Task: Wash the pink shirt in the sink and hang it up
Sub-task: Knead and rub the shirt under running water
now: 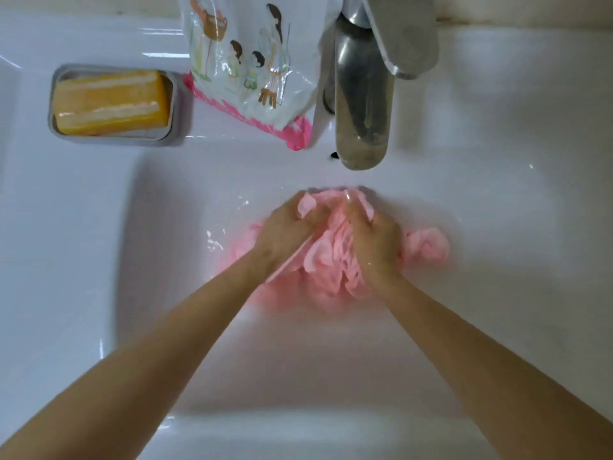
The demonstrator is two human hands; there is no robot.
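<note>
I am looking down into one white sink [166, 227], and the one pink shirt [331, 260] is lying bunched and wet in the far half of the basin, just in front of the tap's spout. I am counting two bare hands on it, close together and side by side. The left hand [288, 232] is gripping a fold of the cloth, its fingers curled over the top of the bunch with a flap of pink showing between them. The right hand [376, 242] is clutching the cloth next to it, knuckles up, with the fabric gathering in ridges between the two hands. One lump of the shirt is sticking out to the right of the right hand, and more of it is spreading flat under the left wrist. Both hands and the shirt are showing a little blurred, so I cannot tell where each fingertip is lying.

On the sink's back ledge I am counting three things. One metal tap [361, 111] is standing in the middle, its spout reaching over the basin. Just left of it, one plastic bag [252, 61] with printed figures and a pink edge is leaning against the tap. Further left, one grey soap dish [180, 107] is holding one orange bar of soap [111, 102].
</note>
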